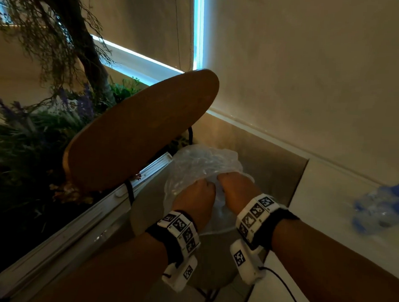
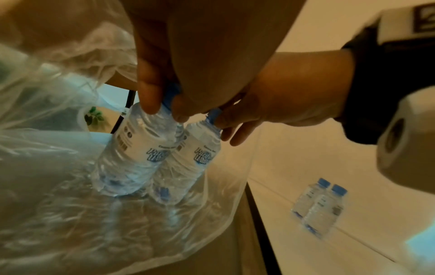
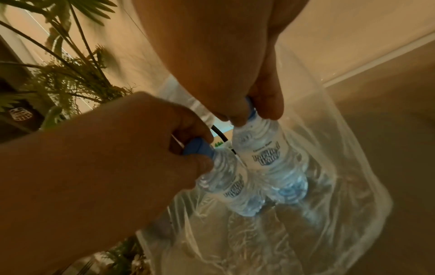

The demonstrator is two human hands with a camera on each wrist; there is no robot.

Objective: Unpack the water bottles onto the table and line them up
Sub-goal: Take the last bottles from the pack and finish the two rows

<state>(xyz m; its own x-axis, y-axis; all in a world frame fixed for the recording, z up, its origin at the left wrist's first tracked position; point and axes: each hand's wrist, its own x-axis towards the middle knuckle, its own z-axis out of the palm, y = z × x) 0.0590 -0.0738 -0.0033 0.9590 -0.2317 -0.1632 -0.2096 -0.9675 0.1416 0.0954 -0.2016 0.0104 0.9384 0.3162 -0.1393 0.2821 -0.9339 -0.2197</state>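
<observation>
A clear plastic bag (image 1: 193, 164) lies open on the floor with both hands inside it. My left hand (image 1: 201, 190) pinches the blue cap of one small water bottle (image 2: 139, 148). My right hand (image 1: 231, 182) pinches the cap of a second bottle (image 3: 270, 161) right beside it. Both bottles hang upright, close together, just over the bag's bottom (image 3: 329, 186). In the left wrist view two more bottles (image 2: 320, 204) stand side by side on the white table top (image 2: 353, 158). The head view shows them as a blurred cluster (image 1: 382, 206) at far right.
A round wooden side table (image 1: 137, 129) on black legs stands just left of the bag. Artificial plants (image 1: 33, 130) fill the left side behind a metal floor track (image 1: 86, 218). A pale wall (image 1: 313, 76) runs behind the bag and the white table top.
</observation>
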